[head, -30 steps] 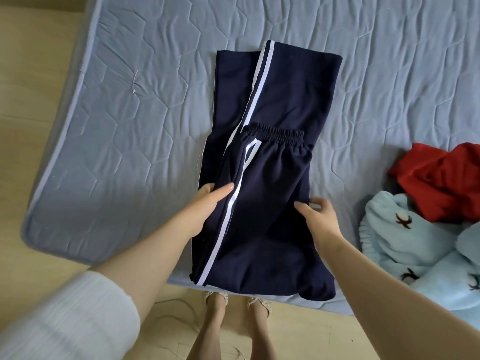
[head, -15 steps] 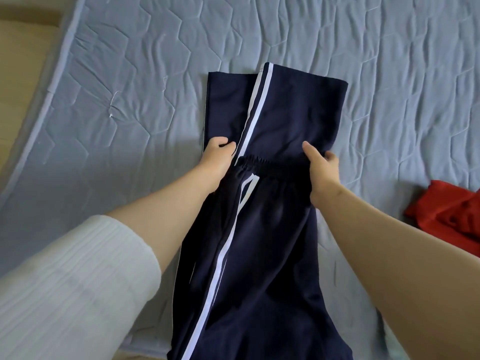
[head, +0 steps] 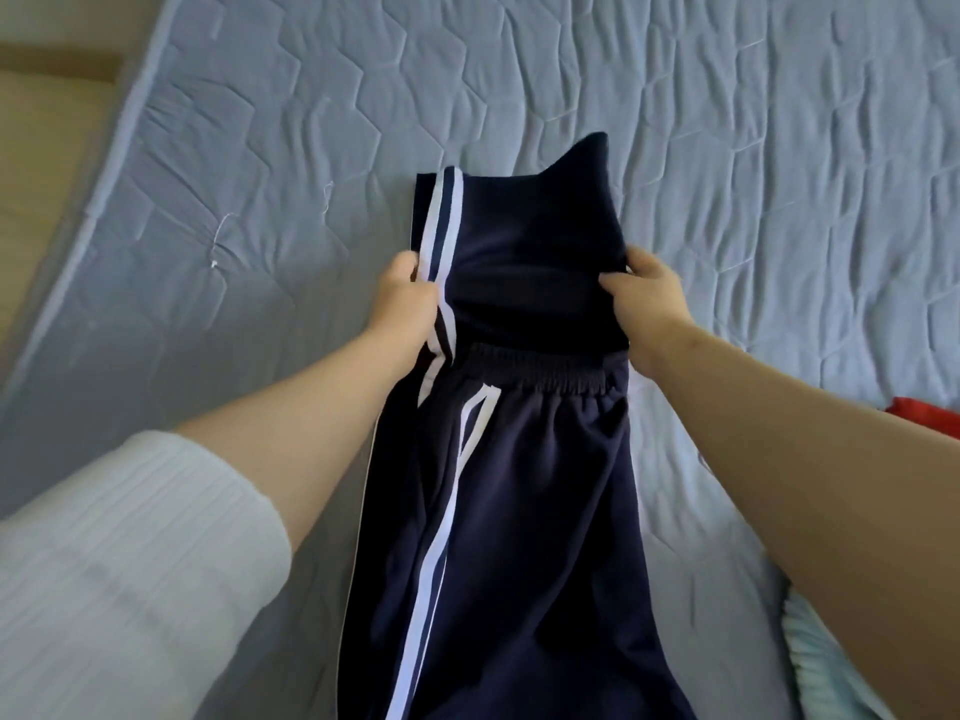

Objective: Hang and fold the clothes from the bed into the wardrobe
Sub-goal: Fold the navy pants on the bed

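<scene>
Navy track trousers [head: 524,491] with white side stripes lie folded lengthwise on the grey-blue quilted bed [head: 260,200]. Their elastic waistband runs across the middle, with the leg ends beyond it. My left hand [head: 402,298] grips the striped left edge of the leg section just past the waistband. My right hand [head: 647,304] grips the right edge of the same section. The leg ends are lifted off the bed between both hands, and the far right corner stands up in a peak.
A red garment [head: 930,418] shows at the right edge, and a light-blue fleece item [head: 810,662] at the lower right, partly behind my right arm. Wooden floor [head: 41,148] lies past the bed's left edge.
Both hands moved up from the trousers' lower part to the leg section past the waistband and took hold of its edges. The leg ends have lifted and come nearer the waistband.
</scene>
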Motion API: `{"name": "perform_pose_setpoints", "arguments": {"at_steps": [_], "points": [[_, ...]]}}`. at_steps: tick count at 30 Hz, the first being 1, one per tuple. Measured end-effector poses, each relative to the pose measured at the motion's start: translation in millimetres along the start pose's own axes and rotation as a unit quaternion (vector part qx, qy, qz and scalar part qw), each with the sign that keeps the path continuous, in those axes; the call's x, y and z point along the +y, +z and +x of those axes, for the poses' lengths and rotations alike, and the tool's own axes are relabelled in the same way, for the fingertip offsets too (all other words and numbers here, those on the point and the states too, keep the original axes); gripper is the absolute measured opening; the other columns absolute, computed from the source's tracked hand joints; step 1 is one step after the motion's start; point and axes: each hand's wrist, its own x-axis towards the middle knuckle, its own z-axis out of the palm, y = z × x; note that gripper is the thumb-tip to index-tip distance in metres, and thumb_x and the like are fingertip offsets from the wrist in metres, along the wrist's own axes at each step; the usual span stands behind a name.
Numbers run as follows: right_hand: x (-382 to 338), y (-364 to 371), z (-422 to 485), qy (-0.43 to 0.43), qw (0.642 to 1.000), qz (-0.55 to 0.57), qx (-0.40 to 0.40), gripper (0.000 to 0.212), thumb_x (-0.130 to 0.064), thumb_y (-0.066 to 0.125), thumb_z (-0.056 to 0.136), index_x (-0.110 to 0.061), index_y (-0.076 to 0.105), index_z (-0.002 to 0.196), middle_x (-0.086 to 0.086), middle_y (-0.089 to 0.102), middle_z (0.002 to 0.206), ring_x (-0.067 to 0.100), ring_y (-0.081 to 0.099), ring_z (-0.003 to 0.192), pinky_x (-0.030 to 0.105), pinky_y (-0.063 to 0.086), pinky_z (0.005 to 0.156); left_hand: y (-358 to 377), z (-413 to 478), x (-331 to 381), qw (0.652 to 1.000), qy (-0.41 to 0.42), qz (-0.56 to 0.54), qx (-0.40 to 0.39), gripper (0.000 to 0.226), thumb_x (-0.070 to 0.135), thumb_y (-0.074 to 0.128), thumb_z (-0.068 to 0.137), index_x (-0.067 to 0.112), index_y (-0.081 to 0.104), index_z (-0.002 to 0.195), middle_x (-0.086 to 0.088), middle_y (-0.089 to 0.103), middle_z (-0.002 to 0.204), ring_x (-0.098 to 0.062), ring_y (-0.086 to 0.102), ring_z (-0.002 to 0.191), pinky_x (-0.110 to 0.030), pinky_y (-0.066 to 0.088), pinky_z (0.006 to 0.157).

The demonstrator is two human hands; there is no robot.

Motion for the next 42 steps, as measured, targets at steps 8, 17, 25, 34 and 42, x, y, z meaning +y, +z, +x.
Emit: {"name": "perform_pose_setpoints", "arguments": {"at_steps": [8, 17, 25, 34, 42], "points": [[2.8, 11.2, 6.0, 0.019, 1.0, -0.017, 0.005, 0.022, -0.008, 0.042, 0.094, -0.021, 0.059, 0.098, -0.001, 0.058, 0.084, 0.02, 0.056, 0.084, 0.032, 0.05, 0.076, 5.7, 11.4, 16.3, 1.0, -0.02, -0.019, 0.014, 0.012, 0.019, 0.05, 0.091, 0.016, 0.049, 0.08, -0.001, 0.055, 0.083, -0.021, 0.054, 0.078, -0.027, 0.047, 0.068], [28.9, 10.7, -6.1, 0.028, 0.969, -0.217, 0.11, 0.06, -0.028, 0.058, 0.086, -0.018, 0.031, 0.139, 0.005, 0.041, 0.137, 0.026, 0.045, 0.119, 0.039, 0.04, 0.099, -5.1, -6.3, -18.4, 0.955, 0.017, 0.272, 0.116, 0.052, 0.03, 0.064, 0.082, 0.023, 0.04, 0.128, -0.007, 0.041, 0.131, -0.028, 0.042, 0.118, -0.037, 0.037, 0.099], [85.2, 2.4, -89.8, 0.059, 0.987, -0.118, 0.088, 0.028, -0.046, 0.055, 0.087, -0.022, 0.044, 0.098, -0.008, 0.053, 0.092, 0.015, 0.054, 0.087, 0.026, 0.038, 0.072, -12.6, -91.6, -77.6, 0.998, -0.015, 0.062, -0.017, 0.017, 0.042, 0.047, 0.092, 0.026, 0.05, 0.097, 0.01, 0.057, 0.091, -0.021, 0.058, 0.096, -0.032, 0.042, 0.084], [142.1, -47.0, -193.6, 0.16, 0.964, -0.211, -0.026, 0.023, -0.043, 0.067, 0.077, -0.033, 0.05, 0.088, -0.017, 0.059, 0.088, -0.002, 0.053, 0.075, 0.019, 0.041, 0.059, -74.4, -194.0, -126.6, 0.951, -0.192, 0.069, -0.232, 0.055, 0.043, 0.076, 0.054, 0.034, 0.054, 0.104, 0.019, 0.067, 0.097, 0.004, 0.062, 0.087, -0.012, 0.044, 0.069], [157.7, -89.0, -253.6, 0.28, 0.93, -0.23, -0.062, 0.026, -0.031, 0.074, 0.074, -0.022, 0.056, 0.09, 0.001, 0.065, 0.087, 0.025, 0.062, 0.085, 0.039, 0.053, 0.077, -99.2, -248.2, -147.2, 0.9, -0.261, 0.111, -0.332, 0.037, 0.011, 0.073, 0.078, 0.03, 0.054, 0.103, 0.013, 0.065, 0.1, -0.005, 0.06, 0.094, -0.019, 0.045, 0.078]]}}
